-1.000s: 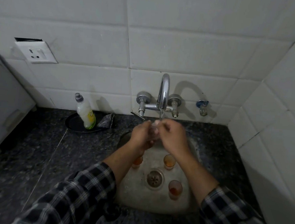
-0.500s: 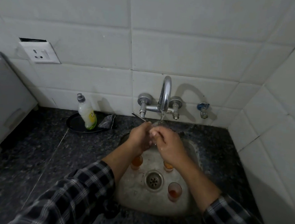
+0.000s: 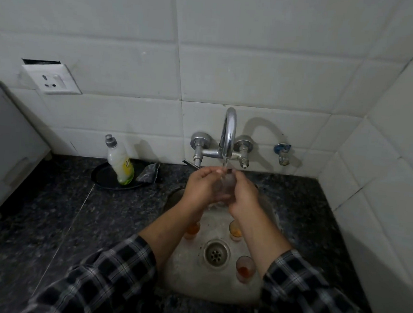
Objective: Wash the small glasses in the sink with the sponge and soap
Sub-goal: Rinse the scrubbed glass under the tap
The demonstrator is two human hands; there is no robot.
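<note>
Fingers [image 3: 206,175] round glass [image 3: 225,187], granite counter [image 3: 97,212], tiles [image 3: 256,73]

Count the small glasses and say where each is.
4. Held glass between left hand and right hand under the tap; in the sink: left glass, back glass, right glass around the drain. Forearms may hide others.

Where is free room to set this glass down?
Bare counter lies between the grey appliance and the sink, in front of the black tray; also right of the sink. Crowded: the sink floor, where three glasses ring the drain.
</note>
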